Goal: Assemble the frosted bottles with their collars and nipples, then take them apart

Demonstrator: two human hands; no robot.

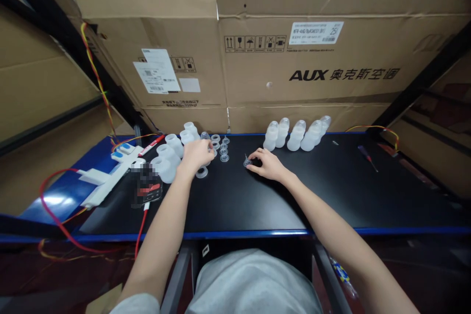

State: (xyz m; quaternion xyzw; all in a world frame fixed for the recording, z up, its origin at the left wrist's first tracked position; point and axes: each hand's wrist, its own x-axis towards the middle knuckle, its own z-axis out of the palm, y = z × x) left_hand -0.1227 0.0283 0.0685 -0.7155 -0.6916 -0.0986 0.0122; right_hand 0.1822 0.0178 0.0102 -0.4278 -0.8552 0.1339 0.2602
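Note:
My right hand (268,164) pinches a clear bottle nipple (246,161) between thumb and fingers, just above the black tabletop. My left hand (197,155) reaches in among white screw rings (202,172), its fingers curled together; what they hold, if anything, is hidden. A short column of clear nipples (224,151) stands right of the left hand. Behind that hand a clear domed cap (205,135) shows in part. Open milky bottle bodies (174,144) stand in a row to its left. Several capped baby bottles (295,136) stand beyond my right hand.
A white power strip (106,184) with cables lies at the left, near a partly blurred black device (150,191). A red marker (151,145) lies behind. A screwdriver (368,158) is at the right. A cardboard wall (257,93) closes off the back.

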